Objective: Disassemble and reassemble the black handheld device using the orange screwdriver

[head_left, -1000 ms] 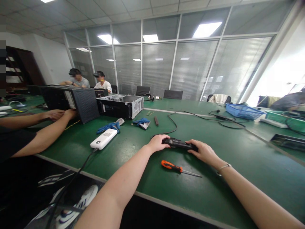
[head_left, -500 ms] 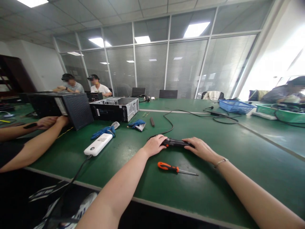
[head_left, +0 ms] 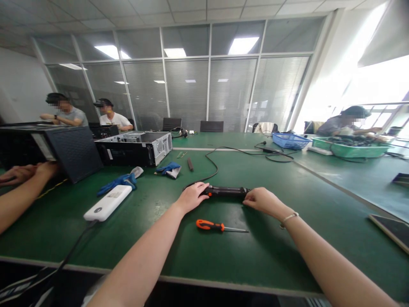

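Note:
A black corded electric screwdriver (head_left: 227,192) with an orange switch lies crosswise on the green table. My left hand (head_left: 193,196) is closed over its left, cable end, the thumb beside the switch. At the opposite end, my right hand (head_left: 262,200) has its fingers curled and pinched at the tip, which they partly hide. Nearer to me, below both hands, rests an orange-and-black hand screwdriver (head_left: 211,225), its metal shaft pointing right.
Left of me are a white power bank (head_left: 108,204) with a cable, blue gloves (head_left: 116,184) and an open computer case (head_left: 128,153). A co-worker's hands (head_left: 32,172) reach into another black case (head_left: 76,151). Blue (head_left: 291,141) and green baskets (head_left: 349,149) stand far right; a phone-like slab (head_left: 391,230) lies nearer.
My view has turned right. My right hand has gone from lying flat along the electric screwdriver's body to pinching at its tip. My left hand stays on the cable end.

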Demonstrator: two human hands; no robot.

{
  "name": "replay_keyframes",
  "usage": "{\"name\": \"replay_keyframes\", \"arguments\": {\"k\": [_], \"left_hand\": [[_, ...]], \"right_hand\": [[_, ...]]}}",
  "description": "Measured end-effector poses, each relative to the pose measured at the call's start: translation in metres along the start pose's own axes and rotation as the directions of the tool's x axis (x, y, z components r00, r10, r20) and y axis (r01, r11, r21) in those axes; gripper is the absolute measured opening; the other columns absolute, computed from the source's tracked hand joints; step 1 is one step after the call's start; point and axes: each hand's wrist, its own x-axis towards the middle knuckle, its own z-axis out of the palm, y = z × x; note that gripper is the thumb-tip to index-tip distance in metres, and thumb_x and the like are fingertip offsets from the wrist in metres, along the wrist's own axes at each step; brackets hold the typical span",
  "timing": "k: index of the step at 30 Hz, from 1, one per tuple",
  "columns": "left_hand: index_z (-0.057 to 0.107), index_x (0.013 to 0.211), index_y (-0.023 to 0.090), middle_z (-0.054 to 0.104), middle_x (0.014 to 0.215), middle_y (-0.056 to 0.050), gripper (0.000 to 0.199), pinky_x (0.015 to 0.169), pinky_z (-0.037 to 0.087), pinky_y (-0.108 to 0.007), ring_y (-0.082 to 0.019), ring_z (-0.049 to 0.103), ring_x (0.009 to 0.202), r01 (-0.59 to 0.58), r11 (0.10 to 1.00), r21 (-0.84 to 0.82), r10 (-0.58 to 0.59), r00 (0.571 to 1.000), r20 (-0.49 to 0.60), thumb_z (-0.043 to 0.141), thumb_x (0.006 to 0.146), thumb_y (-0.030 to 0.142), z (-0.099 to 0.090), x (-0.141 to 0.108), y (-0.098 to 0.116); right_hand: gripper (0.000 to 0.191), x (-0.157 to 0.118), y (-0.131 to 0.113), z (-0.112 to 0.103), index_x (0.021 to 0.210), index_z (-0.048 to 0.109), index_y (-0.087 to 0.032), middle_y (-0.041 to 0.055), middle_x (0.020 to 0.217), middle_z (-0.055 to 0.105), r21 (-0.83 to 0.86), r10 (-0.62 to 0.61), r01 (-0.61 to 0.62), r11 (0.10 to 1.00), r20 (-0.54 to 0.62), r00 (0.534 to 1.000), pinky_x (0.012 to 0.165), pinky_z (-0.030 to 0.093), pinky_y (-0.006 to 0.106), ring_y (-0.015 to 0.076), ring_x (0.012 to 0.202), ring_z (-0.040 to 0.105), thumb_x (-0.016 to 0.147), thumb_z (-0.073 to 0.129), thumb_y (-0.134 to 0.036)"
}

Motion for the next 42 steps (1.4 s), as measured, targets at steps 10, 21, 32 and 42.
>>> {"name": "replay_keyframes", "arguments": {"k": [10, 21, 32, 42], "left_hand": [[0.059, 0.117, 0.024, 0.065, 0.117, -0.005, 0.034, 0.097, 0.045, -0.033, -0.022, 0.061, 0.107, 0.022, 0.984, -0.178, -0.033, 0.998, -0.058, 0.064, 0.085, 0.035, -0.006, -0.003, 0.006], [0.059, 0.117, 0.022, 0.063, 0.117, -0.007, 0.048, 0.098, 0.044, -0.036, -0.023, 0.059, 0.108, -0.001, 0.976, -0.22, -0.013, 0.998, -0.063, 0.076, 0.073, 0.029, -0.005, -0.003, 0.006], [0.062, 0.111, 0.021, 0.063, 0.113, -0.007, 0.048, 0.097, 0.045, -0.037, -0.024, 0.06, 0.105, 0.001, 0.974, -0.225, -0.015, 0.998, -0.06, 0.079, 0.067, 0.024, -0.004, -0.002, 0.004], [0.06, 0.111, 0.021, 0.067, 0.109, -0.005, 0.049, 0.093, 0.045, -0.036, -0.024, 0.062, 0.101, 0.051, 0.978, -0.203, -0.059, 0.998, -0.034, 0.08, 0.066, 0.026, 0.0, -0.003, 0.004]], "right_hand": [[0.024, 0.0, -0.026, 0.01, 0.077, 0.073, -0.02, 0.008, 0.076, 0.071, -0.088, -0.009, 0.007, 0.996, -0.021, 1.0, 0.066, 0.044, 0.027, 0.022, 0.075, 0.066, 0.065, 0.055, -0.01], [0.026, -0.003, -0.031, 0.011, 0.07, 0.072, -0.018, 0.0106, 0.076, 0.071, -0.078, -0.011, 0.01, 0.997, -0.02, 1.0, 0.066, 0.043, 0.028, 0.0223, 0.075, 0.065, 0.061, 0.053, -0.002], [0.019, -0.002, -0.031, 0.003, 0.078, 0.073, -0.021, -0.0006, 0.061, 0.066, 0.404, 0.001, 0.047, 0.913, -0.118, 0.993, 0.056, 0.044, 0.023, 0.0137, 0.057, 0.059, 0.07, 0.056, -0.025], [0.026, 0.024, -0.072, 0.012, 0.086, 0.071, -0.019, 0.0042, 0.08, 0.071, 0.615, -0.01, 0.24, 0.751, -0.353, 0.936, 0.066, 0.05, 0.028, 0.0175, 0.069, 0.063, 0.078, 0.056, -0.038]]}}
